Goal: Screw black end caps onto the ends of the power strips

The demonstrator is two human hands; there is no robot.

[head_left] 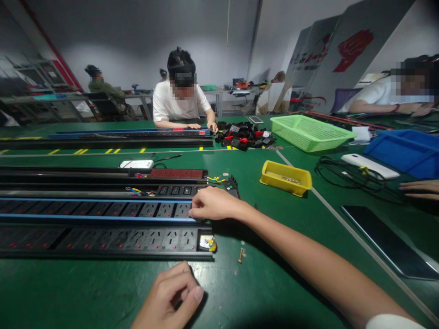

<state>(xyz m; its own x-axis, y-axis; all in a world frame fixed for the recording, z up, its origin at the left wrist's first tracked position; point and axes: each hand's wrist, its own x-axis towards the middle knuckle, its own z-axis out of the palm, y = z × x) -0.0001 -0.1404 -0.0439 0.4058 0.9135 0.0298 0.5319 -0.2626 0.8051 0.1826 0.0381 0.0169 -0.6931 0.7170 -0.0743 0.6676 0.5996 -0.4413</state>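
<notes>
My right hand [214, 204] reaches across to the right end of a blue-edged power strip [130, 209]. Its fingers are pinched together over the last socket, and whatever is between them is hidden. Nearer to me lies a black power strip [137, 238] with an open end showing a white piece and yellow tape. My left hand [171, 297] rests low in front of it, fingers curled in, apart from the strips, with nothing visible inside. Beyond my right hand, a strip with dark outlets [176, 191] and one with a brown-red socket block [176, 174] show loose coloured wires.
A small screw [240, 256] lies on the green table. A yellow tray [286, 183] holds small metal parts. Farther off are a green basket [305, 141], a pile of black and red parts [242, 137], a blue bin [404, 151] and a seated person [180, 105].
</notes>
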